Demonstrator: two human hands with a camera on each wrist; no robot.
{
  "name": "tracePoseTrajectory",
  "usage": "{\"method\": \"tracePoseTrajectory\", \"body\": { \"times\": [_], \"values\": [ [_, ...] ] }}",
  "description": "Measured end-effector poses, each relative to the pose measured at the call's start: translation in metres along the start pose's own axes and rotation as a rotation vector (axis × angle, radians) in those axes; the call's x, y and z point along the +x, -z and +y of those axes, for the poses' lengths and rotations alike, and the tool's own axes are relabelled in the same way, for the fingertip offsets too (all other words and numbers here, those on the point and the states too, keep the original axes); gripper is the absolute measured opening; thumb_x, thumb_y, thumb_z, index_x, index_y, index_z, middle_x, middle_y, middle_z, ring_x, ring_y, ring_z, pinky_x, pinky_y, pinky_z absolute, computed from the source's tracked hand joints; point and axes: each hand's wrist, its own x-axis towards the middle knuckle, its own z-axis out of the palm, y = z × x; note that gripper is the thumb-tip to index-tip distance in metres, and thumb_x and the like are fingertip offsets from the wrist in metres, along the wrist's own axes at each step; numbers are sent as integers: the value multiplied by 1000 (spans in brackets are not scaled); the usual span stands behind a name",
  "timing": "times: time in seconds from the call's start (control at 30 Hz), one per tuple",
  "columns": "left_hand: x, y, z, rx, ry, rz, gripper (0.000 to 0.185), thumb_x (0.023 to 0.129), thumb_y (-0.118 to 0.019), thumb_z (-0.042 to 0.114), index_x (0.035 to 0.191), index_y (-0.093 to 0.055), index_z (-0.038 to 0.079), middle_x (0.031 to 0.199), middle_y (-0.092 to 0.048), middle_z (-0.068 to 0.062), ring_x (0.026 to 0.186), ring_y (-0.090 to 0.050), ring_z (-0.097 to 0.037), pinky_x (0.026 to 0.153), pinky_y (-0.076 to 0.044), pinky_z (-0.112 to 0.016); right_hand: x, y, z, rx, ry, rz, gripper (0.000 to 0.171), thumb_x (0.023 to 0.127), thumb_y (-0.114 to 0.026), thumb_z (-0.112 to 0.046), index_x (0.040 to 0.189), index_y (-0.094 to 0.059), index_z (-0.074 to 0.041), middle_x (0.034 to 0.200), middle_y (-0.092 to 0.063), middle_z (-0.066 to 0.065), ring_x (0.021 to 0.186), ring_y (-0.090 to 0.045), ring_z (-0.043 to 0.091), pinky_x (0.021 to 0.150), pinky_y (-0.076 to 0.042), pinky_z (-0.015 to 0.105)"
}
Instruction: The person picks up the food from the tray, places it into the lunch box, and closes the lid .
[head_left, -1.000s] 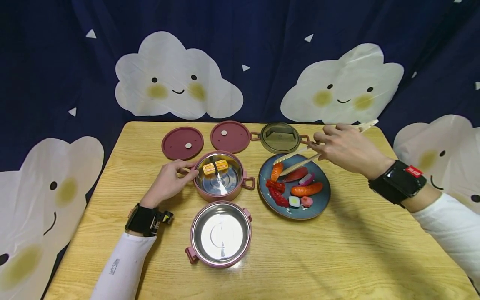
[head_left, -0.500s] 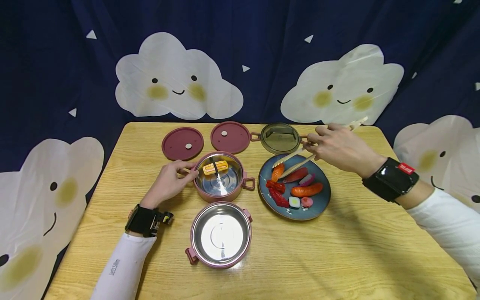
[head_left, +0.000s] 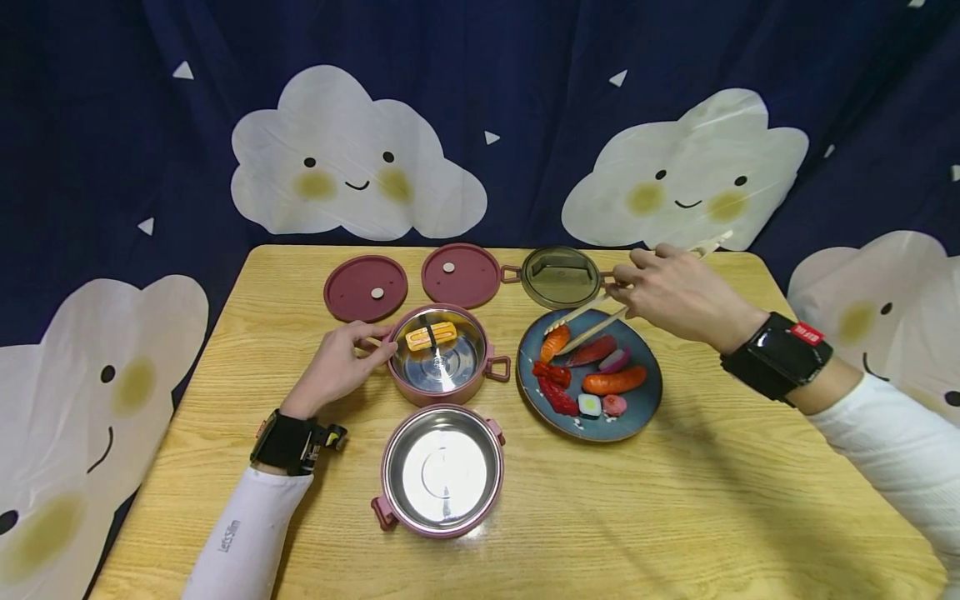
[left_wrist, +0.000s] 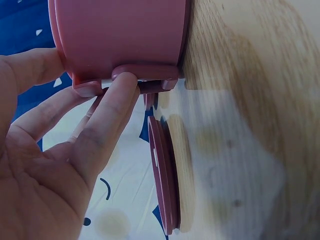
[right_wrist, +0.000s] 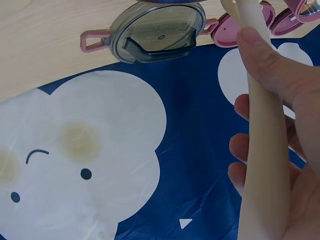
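Observation:
In the head view, my left hand (head_left: 343, 367) pinches the side handle (left_wrist: 145, 71) of a pink steel-lined pot (head_left: 450, 395). A yellow-orange toy food piece (head_left: 416, 337) with a dark band lies inside it. My right hand (head_left: 671, 292) grips light wooden tongs (right_wrist: 265, 150), thumb on one side and fingers curled round the other. Their tips reach down on both sides of an orange salmon sushi (head_left: 555, 342) at the left of a blue plate (head_left: 633, 410). Beside it lie a sausage (head_left: 615, 381), a dark red slice (head_left: 592, 351) and several other toy foods.
A second pink pot (head_left: 420, 492), with nothing in it, stands in front of the first. Along the back edge lie two dark red lids (head_left: 360, 287) and a see-through lid (head_left: 558, 287) with pink handles. Behind the table hangs a blue cloud-patterned curtain (head_left: 525, 100).
My right hand has shifted slightly left and down, and the tongs' tips have come lower and closer round the salmon sushi. The left hand and the pot have stayed put.

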Motion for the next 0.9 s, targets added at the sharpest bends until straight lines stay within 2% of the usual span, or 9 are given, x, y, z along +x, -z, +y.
{"method": "tracePoseTrajectory", "body": {
  "times": [0.13, 0.37, 0.6, 0.9],
  "values": [
    [0, 0, 0, 2, 1, 0, 36, 102, -71, 27, 131, -74, 5, 119, -74, -16, 109, -73, -36, 84, -55, -37, -1, -1, 0, 13, -15, 1, 39, 74, -92, -32, 108, -81, -14, 103, -76, 5, 82, -58, 26, 66, -48, 36],
    [0, 0, 0, -1, -1, 0, 37, 102, -71, 28, 131, -73, 6, 117, -74, -15, 109, -72, -36, 85, -55, -37, -1, -1, 0, 33, -34, -14, 41, 72, -95, -35, 105, -80, -14, 97, -73, 7, 82, -61, 28, 70, -54, 41],
    [0, 0, 0, 1, -2, 7, 37, 102, -71, 28, 131, -73, 5, 117, -74, -16, 108, -73, -36, 82, -54, -36, 2, 2, 1, 30, -22, -37, 44, 71, -95, -34, 107, -80, -13, 98, -74, 7, 83, -61, 28, 68, -52, 40],
    [0, 0, 0, -4, -2, 3, 38, 102, -71, 28, 132, -73, 5, 116, -74, -16, 108, -72, -36, 82, -54, -35, 6, 6, 1, 37, -20, -66, 38, 71, -94, -34, 102, -82, -16, 94, -72, 5, 82, -60, 26, 66, -48, 36]
  ]
}}
